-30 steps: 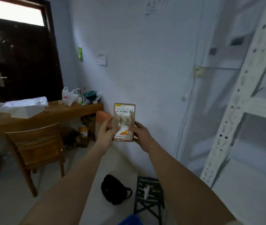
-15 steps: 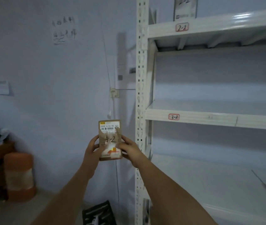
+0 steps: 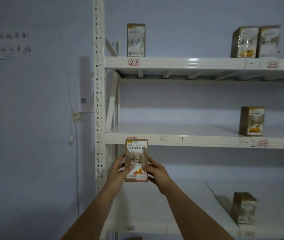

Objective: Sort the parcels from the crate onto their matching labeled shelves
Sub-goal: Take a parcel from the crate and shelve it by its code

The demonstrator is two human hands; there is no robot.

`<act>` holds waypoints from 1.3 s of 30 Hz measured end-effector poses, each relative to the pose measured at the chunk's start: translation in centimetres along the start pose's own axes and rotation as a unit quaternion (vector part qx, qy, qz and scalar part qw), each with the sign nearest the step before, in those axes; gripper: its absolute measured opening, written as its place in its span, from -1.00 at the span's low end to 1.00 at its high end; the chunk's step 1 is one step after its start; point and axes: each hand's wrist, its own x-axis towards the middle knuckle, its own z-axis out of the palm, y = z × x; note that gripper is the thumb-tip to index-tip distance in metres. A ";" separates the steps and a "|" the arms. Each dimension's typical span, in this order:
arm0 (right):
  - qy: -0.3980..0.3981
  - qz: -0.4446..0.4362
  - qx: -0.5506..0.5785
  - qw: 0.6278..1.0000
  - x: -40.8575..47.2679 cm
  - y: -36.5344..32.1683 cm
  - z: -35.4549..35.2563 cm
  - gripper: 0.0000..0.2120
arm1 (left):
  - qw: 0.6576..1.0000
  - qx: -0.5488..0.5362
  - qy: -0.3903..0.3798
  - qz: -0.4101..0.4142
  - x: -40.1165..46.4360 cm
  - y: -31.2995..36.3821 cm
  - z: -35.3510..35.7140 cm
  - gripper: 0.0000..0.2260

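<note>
Parcel marked "4-2" stands upright in the air before the white shelf rack, its top edge over the front lip of the middle shelf. Left hand and right hand hold it from either side — fingers curled round its edges. A parcel marked "2-2" stands above the label "2-2" on the upper shelf; further parcels — their markings blurred — stand to the right.
</note>
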 end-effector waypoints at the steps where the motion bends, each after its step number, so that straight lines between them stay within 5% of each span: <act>1: 0.005 -0.001 -0.002 1.000 -0.7 -0.3 -1.1 -0.53 | 1.000 -0.001 -0.002 0.001 -0.4 0.2 1.2 -0.55; 20: 0.008 -0.007 -0.005 1.000 -10.1 -3.6 -11.8 -0.52 | 0.997 0.065 -0.035 -0.002 -6.5 4.0 12.4 -0.57; 39: 0.009 0.001 -0.016 1.000 -8.5 -1.8 -6.0 -0.50 | 0.999 0.008 -0.037 -0.033 -5.9 2.0 5.9 -0.63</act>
